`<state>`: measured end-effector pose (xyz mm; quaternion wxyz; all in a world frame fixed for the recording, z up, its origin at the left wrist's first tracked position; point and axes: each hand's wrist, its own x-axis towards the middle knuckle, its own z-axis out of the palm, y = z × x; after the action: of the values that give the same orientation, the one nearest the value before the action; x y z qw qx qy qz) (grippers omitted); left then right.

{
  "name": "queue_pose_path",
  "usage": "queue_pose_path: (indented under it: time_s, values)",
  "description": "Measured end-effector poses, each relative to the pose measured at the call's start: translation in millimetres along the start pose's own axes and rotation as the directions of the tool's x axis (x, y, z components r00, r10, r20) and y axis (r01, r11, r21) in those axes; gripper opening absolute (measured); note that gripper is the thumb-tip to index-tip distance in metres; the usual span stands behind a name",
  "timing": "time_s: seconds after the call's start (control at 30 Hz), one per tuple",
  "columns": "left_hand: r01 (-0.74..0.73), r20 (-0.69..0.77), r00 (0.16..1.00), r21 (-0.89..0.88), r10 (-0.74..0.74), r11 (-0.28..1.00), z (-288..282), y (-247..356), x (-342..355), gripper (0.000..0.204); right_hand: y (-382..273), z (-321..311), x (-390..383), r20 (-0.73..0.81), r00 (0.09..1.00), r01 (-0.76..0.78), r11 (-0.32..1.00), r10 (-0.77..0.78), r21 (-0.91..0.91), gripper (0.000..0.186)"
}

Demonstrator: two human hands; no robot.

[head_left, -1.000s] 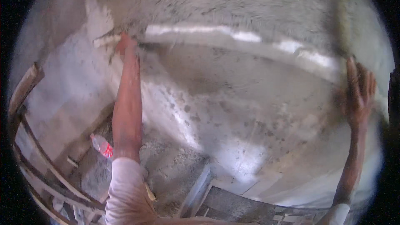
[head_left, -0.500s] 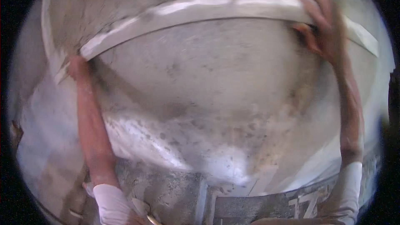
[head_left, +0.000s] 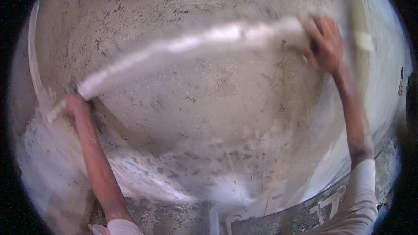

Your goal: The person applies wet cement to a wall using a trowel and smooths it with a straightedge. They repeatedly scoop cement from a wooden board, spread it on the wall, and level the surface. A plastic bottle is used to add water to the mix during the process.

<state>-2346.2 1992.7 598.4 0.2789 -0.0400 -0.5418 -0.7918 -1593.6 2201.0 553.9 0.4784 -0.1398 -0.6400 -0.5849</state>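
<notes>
A long pale straightedge bar [head_left: 196,42] lies across a wall of wet grey plaster [head_left: 196,87], blurred by motion. Toward its left end my left hand [head_left: 76,106] is closed around it, with a short stub of the bar sticking out past the fist. My right hand [head_left: 324,43] grips the bar near its right end, fingers curled over the upper edge. Rough, pitted plaster shows above the bar, while the surface below looks smoother with a few scattered pits.
A pale vertical strip [head_left: 33,52] runs along the wall's left side. Whitish smooth wall [head_left: 148,178] lies lower down. At the bottom are a grey floor [head_left: 174,217] and some pale wooden pieces [head_left: 326,206] at the lower right.
The bar and my left hand now appear lower and slightly left in the picture. My right hand appears lower and a little left too. The whole view has also shifted, showing more rough plaster above.
</notes>
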Motion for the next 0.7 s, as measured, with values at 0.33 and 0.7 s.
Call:
queue_pose_path:
  time_s: [0.33,0.7]
  values:
    - [-0.604,0.555,0.776,0.790,0.299,0.101,-17,43,7,0.032,3,29,51,0.102,0.990,-0.104,0.993,0.098,0.048,0.069]
    - [0.190,-0.076,0.971,-0.337,-0.228,0.922,-28,54,-67,0.037,-9,11,-61,0.202,0.979,-0.013,0.995,0.032,-0.095,0.063]
